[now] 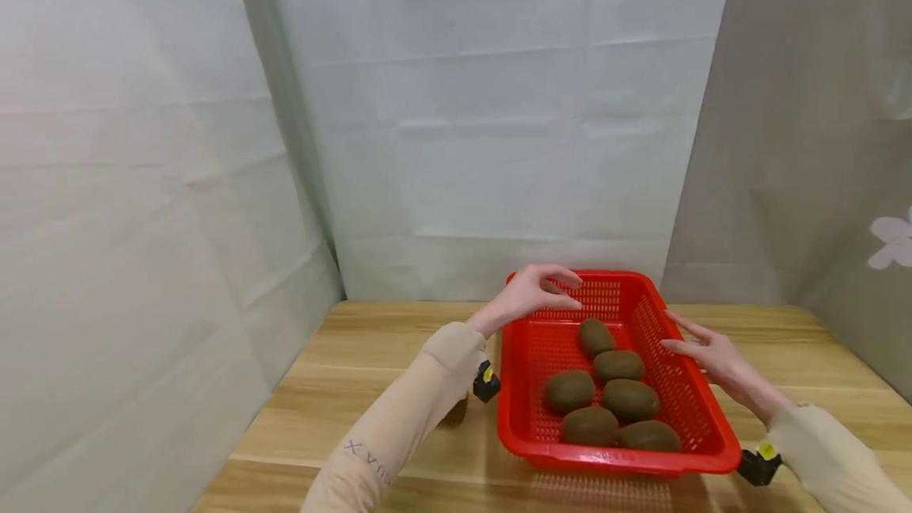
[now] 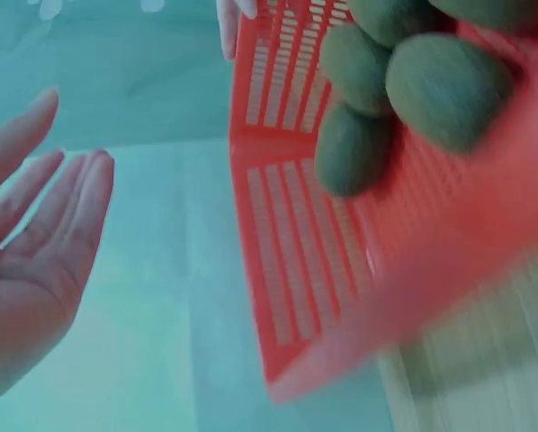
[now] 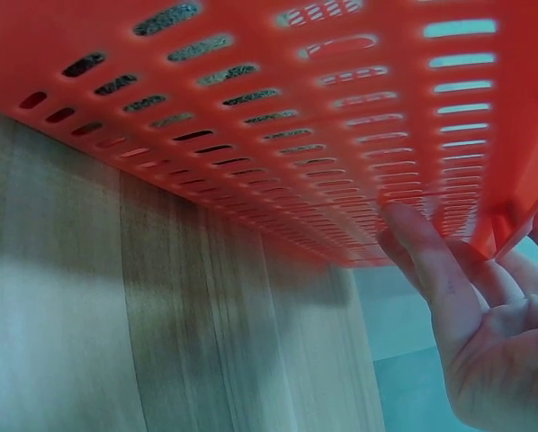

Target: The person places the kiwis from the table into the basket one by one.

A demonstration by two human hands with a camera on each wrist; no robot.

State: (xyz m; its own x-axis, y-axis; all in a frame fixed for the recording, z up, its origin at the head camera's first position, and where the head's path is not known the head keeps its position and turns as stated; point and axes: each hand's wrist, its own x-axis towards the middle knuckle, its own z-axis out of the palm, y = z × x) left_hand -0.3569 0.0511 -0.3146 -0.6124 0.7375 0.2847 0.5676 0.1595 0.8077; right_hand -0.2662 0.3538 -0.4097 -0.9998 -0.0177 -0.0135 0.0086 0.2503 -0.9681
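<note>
A red plastic basket [image 1: 523,418] with slotted walls holds several brown kiwifruit [image 1: 630,400]. My right hand [image 1: 720,359] grips the basket's right rim, thumb over the inner side and fingers against the outer wall [image 3: 341,193]. In the right wrist view the basket's slotted side rises at a slant over the wooden table. My left hand [image 1: 534,291] hovers by the far left corner of the basket, fingers gently curved and thumb apart, holding nothing. The left wrist view shows that same palm [image 2: 35,270] separated from the basket wall by a gap.
A wooden table [image 1: 356,386] lies beneath, with a white cloth backdrop [image 1: 499,141] behind its far edge. Cloth walls stand at left and right. A small brown object [image 1: 454,412] on the table is mostly hidden by my left forearm.
</note>
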